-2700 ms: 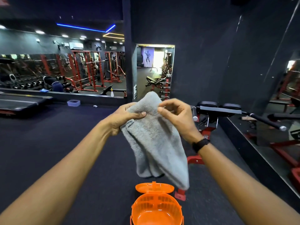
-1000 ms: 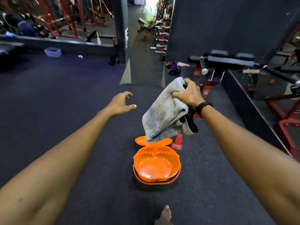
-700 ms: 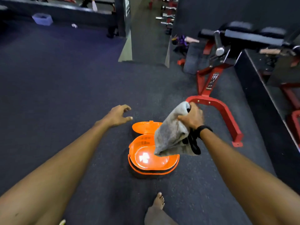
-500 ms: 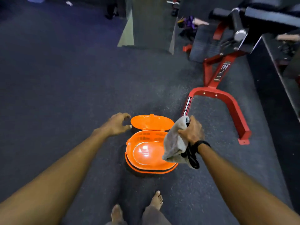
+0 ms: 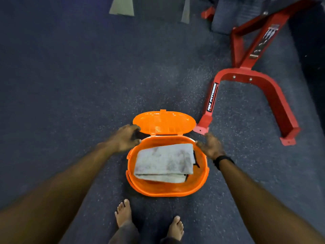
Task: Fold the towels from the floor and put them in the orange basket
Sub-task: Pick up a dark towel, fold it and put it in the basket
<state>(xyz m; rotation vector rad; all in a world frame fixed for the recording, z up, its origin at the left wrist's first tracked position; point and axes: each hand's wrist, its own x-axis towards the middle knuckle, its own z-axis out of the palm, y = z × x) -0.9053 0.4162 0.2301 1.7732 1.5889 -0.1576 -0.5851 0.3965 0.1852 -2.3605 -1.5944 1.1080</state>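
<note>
Both your arms reach forward and down, roughly parallel. Your left hand (image 5: 125,140) hangs palm down with its fingers loosely curled and nothing in it. Your right hand (image 5: 212,147) is spread with relaxed fingers, a black band at the wrist; your bare feet (image 5: 124,213) stand below.

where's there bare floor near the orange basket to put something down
Widest bare carpet lies left of the orange basket and beyond its open lid. A smaller patch sits inside the red frame. It is crowded at the basket's rim: left hand, right hand, folded towel, feet in front.
</note>
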